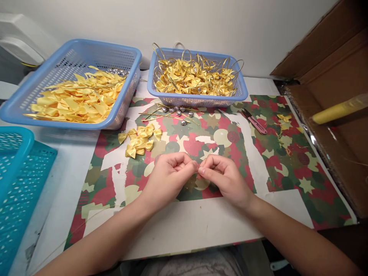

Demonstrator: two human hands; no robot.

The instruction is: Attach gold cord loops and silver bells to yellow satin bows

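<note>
My left hand (176,172) and my right hand (225,176) meet over the patterned sheet (184,147), thumbs and forefingers pinched tip to tip. Whatever lies between the fingertips is too small and too covered to make out. Beyond my left hand is a small heap of yellow ribbon bows (139,141). Farther back lie several silver jingle bells (178,111) among thin gold ties (152,114).
A blue basket (126,103) at back left holds yellow bows and bells. Another blue basket (198,100) contains bows with gold loops. Pink snips (257,123) and yellow scraps (284,118) lie right. A teal basket (37,168) stands left; a cardboard box (324,96) borders the right.
</note>
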